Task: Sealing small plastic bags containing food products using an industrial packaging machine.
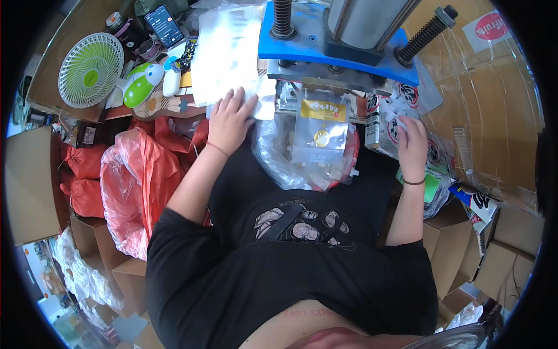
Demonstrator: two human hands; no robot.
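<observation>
My left hand point(228, 123) lies with fingers spread on the lower edge of a stack of clear plastic bags point(226, 64). My right hand point(411, 145) has its fingers bent together at a heap of small white pieces point(397, 109); what its fingertips hold is too small to make out. Between the hands, a clear spout pouch point(321, 135) with a yellow printed band hangs over the table edge, its upper end below the blue press point(343, 46). Under it, a large clear plastic bag point(273, 152) hangs in front of my lap.
Left of the bag stack are a green-and-white fan point(92, 70), a phone point(165, 27) and a white mouse point(171, 82). A red plastic bag point(142, 186) stands open at my left. Cardboard point(494, 128) walls the right side, with cartons point(459, 244) below.
</observation>
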